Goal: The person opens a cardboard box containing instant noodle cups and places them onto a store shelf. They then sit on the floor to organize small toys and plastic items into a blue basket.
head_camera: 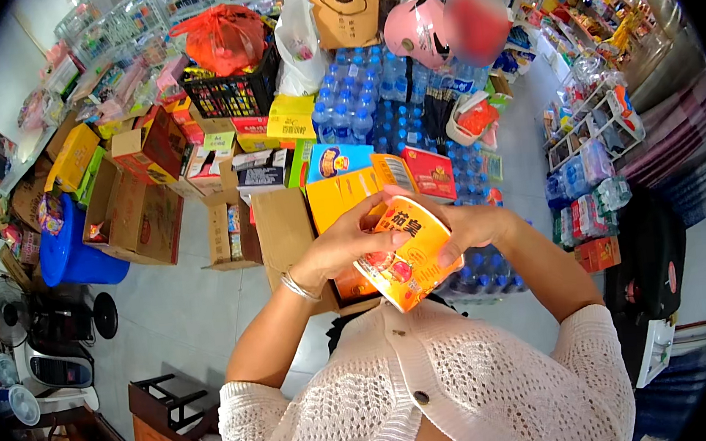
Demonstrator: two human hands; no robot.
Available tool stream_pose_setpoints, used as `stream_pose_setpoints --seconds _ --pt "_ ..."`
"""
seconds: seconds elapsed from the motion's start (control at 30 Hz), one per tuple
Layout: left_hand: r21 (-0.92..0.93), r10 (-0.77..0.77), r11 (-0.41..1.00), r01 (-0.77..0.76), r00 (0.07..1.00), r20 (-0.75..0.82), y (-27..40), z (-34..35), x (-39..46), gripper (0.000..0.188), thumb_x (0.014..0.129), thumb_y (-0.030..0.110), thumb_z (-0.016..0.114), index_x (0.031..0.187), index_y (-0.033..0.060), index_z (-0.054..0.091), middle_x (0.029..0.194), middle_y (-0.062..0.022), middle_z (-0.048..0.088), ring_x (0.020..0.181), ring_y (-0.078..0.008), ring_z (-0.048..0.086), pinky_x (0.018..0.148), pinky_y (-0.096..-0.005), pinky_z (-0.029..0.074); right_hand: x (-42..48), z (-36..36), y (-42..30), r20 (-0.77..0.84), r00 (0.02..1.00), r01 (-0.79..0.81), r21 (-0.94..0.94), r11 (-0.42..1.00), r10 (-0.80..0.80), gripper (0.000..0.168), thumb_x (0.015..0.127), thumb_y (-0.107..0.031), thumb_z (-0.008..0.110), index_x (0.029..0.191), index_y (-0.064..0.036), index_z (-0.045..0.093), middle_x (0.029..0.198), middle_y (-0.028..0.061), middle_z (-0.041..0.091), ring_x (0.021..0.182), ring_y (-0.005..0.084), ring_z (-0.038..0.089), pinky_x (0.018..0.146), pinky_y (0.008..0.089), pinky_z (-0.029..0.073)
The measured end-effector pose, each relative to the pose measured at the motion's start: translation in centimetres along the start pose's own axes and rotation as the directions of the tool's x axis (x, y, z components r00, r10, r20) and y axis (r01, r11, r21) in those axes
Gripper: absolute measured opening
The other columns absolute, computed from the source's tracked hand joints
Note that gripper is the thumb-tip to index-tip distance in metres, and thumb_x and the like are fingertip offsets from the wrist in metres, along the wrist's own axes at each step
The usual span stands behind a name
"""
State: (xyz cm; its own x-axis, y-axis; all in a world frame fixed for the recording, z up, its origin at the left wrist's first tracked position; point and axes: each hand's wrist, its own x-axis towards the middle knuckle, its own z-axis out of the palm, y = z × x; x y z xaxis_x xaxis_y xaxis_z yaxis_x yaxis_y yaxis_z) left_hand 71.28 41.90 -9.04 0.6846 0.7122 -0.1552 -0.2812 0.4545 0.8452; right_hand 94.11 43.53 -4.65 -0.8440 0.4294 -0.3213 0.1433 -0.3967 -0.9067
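Note:
Both hands hold an orange paper food tub (pixel 412 256) in front of my chest, tilted, with tomato pictures and printed writing on its side. My left hand (pixel 339 238) grips its left side, thumb across the front. Around the right side is my right hand (pixel 475 228), its thumb near the lower rim. Just beyond the hands stands a yellow-orange carton (pixel 335 200), with an orange flap bearing a barcode (pixel 394 172) near my fingers. Below the left forearm, an open cardboard box (pixel 283 227) holds an orange package (pixel 354 284), partly hidden by the tub.
Shrink-wrapped water bottles (pixel 345 103) and a red carton (pixel 430 173) lie ahead. A black crate (pixel 232 92) carries a red plastic bag (pixel 224 38). Left are a blue bucket (pixel 72 247) and a large cardboard box (pixel 136 216). A white rack (pixel 596 133) stands right.

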Motion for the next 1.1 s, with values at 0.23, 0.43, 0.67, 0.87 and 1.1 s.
stream_pose_setpoints --seconds 0.23,0.43,0.67,0.87,1.1 --pt "-0.200 -0.102 0.978 0.057 0.969 -0.223 -5.6 -0.1 -0.6 0.063 0.089 0.030 0.066 0.136 -0.0007 0.038 0.127 -0.0102 0.049 0.117 -0.0174 0.050 0.098 -0.0314 0.043 -1.9 0.5 6.3 -0.129 0.991 0.019 0.345 0.938 0.027 0.117 0.064 -0.019 0.083 0.152 -0.015 0.005 0.149 0.0129 0.022 0.136 0.0252 0.030 0.109 0.0393 0.030" --pt "0.673 0.382 0.717 -0.182 0.910 -0.161 -8.2 2.9 -3.9 0.092 0.077 0.038 0.077 0.142 -0.0009 0.024 0.141 -0.0211 0.031 0.135 -0.0271 0.029 0.110 -0.0379 0.028 -2.0 0.7 9.6 -0.393 0.909 0.184 0.679 0.711 0.140 0.066 0.088 -0.026 0.062 0.145 -0.015 0.029 0.138 0.0129 0.043 0.127 0.0255 0.045 0.106 0.0407 0.037" --pt "0.342 0.119 0.938 -0.058 0.980 -0.160 -6.9 2.2 -4.1 0.099 0.071 0.017 0.082 0.146 0.0086 0.019 0.143 -0.0135 0.032 0.132 -0.0258 0.035 0.101 -0.0410 0.042 -3.2 1.3 9.3 -0.283 0.957 0.108 0.548 0.829 0.062 0.102 0.075 -0.021 0.077 0.151 -0.020 0.008 0.150 0.0104 0.023 0.138 0.0252 0.028 0.112 0.0406 0.027" --pt "0.280 0.089 0.959 -0.033 0.978 -0.190 -7.1 2.5 -4.6 0.092 0.071 0.015 0.082 0.142 0.0074 0.025 0.137 -0.0130 0.039 0.124 -0.0238 0.044 0.096 -0.0384 0.046 -3.8 1.6 9.4 -0.274 0.959 0.051 0.398 0.916 0.066 0.125 0.063 -0.016 0.083 0.152 -0.020 -0.004 0.153 0.0093 0.012 0.141 0.0236 0.019 0.114 0.0390 0.017" --pt "0.230 0.067 0.973 -0.022 0.980 -0.189 -7.6 2.0 -4.6 0.091 0.069 0.013 0.082 0.141 0.0101 0.026 0.127 -0.0147 0.049 0.114 -0.0224 0.054 0.089 -0.0353 0.051 -3.8 1.3 10.1 -0.279 0.959 0.042 0.335 0.941 0.057 0.125 0.061 -0.019 0.082 0.152 -0.018 -0.003 0.152 0.0101 0.016 0.141 0.0233 0.018 0.114 0.0394 0.017"
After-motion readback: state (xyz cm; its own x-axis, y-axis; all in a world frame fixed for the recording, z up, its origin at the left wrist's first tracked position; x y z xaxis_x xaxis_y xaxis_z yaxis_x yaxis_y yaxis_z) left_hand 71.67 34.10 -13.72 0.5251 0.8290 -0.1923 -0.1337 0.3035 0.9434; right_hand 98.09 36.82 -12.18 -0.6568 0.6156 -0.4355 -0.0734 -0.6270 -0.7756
